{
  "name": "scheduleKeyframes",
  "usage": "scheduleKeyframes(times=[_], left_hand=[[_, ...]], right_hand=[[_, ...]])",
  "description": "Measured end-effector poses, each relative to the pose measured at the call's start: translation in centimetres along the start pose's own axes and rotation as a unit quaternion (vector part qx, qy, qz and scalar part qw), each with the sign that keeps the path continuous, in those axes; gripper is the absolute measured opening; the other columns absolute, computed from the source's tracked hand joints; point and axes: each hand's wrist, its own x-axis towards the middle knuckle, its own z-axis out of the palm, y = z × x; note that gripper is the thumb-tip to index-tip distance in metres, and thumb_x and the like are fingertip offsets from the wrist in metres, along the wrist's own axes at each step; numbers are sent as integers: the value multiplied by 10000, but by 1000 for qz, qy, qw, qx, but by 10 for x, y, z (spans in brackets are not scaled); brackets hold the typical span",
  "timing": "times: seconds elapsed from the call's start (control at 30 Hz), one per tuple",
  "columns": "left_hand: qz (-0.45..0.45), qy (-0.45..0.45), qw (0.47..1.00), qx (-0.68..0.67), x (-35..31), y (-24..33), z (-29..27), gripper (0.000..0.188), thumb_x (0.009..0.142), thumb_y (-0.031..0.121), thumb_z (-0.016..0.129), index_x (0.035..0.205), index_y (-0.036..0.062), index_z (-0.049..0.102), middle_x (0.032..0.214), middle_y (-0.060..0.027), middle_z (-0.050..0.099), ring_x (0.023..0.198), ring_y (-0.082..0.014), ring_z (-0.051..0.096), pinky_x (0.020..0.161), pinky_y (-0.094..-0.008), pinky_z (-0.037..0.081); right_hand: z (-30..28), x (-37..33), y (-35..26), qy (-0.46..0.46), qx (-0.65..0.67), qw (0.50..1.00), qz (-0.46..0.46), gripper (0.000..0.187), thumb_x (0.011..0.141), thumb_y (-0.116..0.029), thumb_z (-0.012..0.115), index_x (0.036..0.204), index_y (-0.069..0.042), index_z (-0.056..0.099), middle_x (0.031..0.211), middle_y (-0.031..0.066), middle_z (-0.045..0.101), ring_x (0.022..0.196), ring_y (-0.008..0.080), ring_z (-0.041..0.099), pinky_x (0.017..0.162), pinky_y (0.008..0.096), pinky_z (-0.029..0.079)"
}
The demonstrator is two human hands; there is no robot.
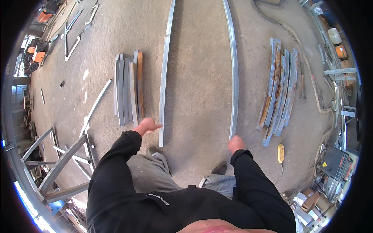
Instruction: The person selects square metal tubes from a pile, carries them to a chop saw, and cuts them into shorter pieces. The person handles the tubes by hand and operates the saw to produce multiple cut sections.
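Two long grey steel bars lie side by side on the concrete floor, running away from me. My left hand (148, 126) hovers open with its fingers spread just beside the near end of the left bar (163, 85). At the near end of the right bar (233, 77) hangs my right hand (235, 143), fingers curled in a loose fist with nothing in it. My two shoes (218, 168) stand between the bars' near ends. Black sleeves cover both forearms.
A stack of short grey and rusty flat bars (128, 89) lies left of the left bar. A second rusty stack (279, 91) lies to the right. A yellow hand control (280, 153) with its cable rests near it. A steel frame (62, 163) stands at lower left.
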Motion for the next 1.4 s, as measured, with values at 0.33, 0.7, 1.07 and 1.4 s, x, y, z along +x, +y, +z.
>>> scheduleKeyframes(times=[0.33, 0.7, 1.07, 1.4], left_hand=[[-281, 285, 908, -126, -59, -51, -56, 624, 899, 535, 782, 1262, 33, 699, 1247, -228, 747, 1186, -389, 717, 1003, -477, 581], [-29, 180, 721, -668, -55, -84, -47, 512, 980, 198, 808, 1345, -123, 646, 1067, -125, 747, 911, -177, 716, 795, -337, 603], [210, -29, 968, -134, -57, 63, -90, 452, 889, 321, 840, 1215, 23, 743, 1028, -173, 779, 945, -308, 751, 845, -431, 580], [283, -253, 924, -50, -61, 114, -28, 457, 943, 287, 805, 1304, 24, 714, 1213, -188, 767, 1104, -359, 735, 947, -457, 568]], right_hand=[[-51, -22, -52, -10, 23, 995, -99, 552, 919, -417, 785, 1276, -7, 692, 1258, 248, 740, 1174, 420, 712, 985, 523, 575], [-14, -25, -59, -67, 42, 975, -210, 540, 916, -440, 777, 1252, -21, 722, 1194, 244, 757, 1162, 418, 710, 981, 495, 566], [-82, -67, -125, 153, 89, 895, -409, 788, 869, -270, 844, 1567, -185, 489, 971, 115, 718, 889, 343, 727, 744, 474, 578], [-6, -95, -94, 27, -100, 874, -475, 263, 823, -216, 829, 1016, -90, 702, 914, 125, 744, 898, 344, 760, 770, 468, 600]])
